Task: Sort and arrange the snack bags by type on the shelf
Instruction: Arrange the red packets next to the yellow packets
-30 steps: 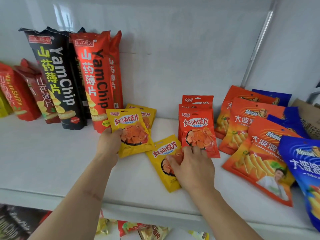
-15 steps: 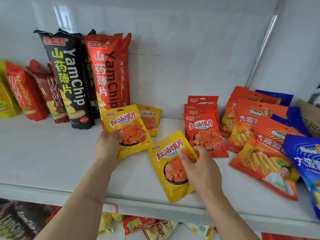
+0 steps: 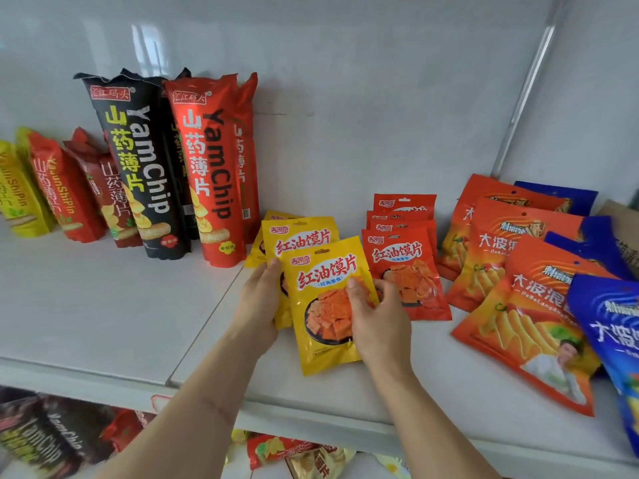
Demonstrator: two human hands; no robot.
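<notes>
Right hand [image 3: 380,326] pinches the front yellow bag [image 3: 328,305], laid over a second yellow bag [image 3: 297,233] the left hand [image 3: 259,299] holds on the shelf [image 3: 103,305].

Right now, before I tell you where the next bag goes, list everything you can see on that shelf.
Small yellow flat snack pouches: three visible, overlapping, centre front.
Small red flat snack pouches: about four, stacked, right of the yellow.
Orange wavy-chip bags: three, leaning, right.
Blue wavy-chip bags: at least three, far right.
Tall YamChip tube bags: black and red, upright at the back.
Short yam-chip bags: red and yellow, far left.
White shelf board: carries all of them.
Hands: left and right grip the yellow pouches.
</notes>
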